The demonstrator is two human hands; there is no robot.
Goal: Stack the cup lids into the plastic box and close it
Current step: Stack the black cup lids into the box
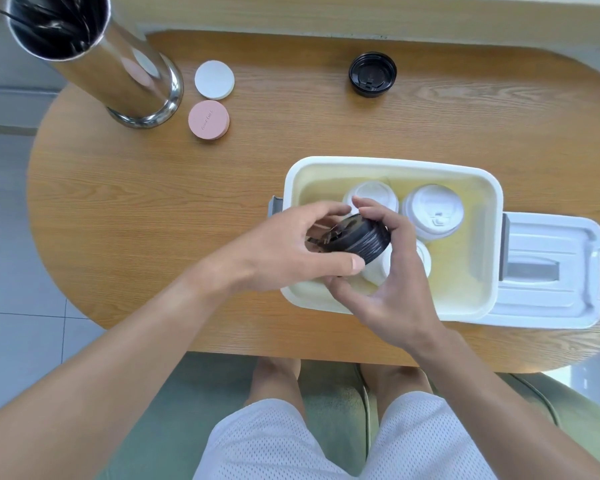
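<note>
White lids (433,211) in box (394,165) (open)

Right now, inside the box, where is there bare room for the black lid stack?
Bare floor shows along the plastic box's right wall, right of the white lid stacks, and along its far edge. The near-left is crowded: both the left hand and right hand hold the black lid stack there.
</note>
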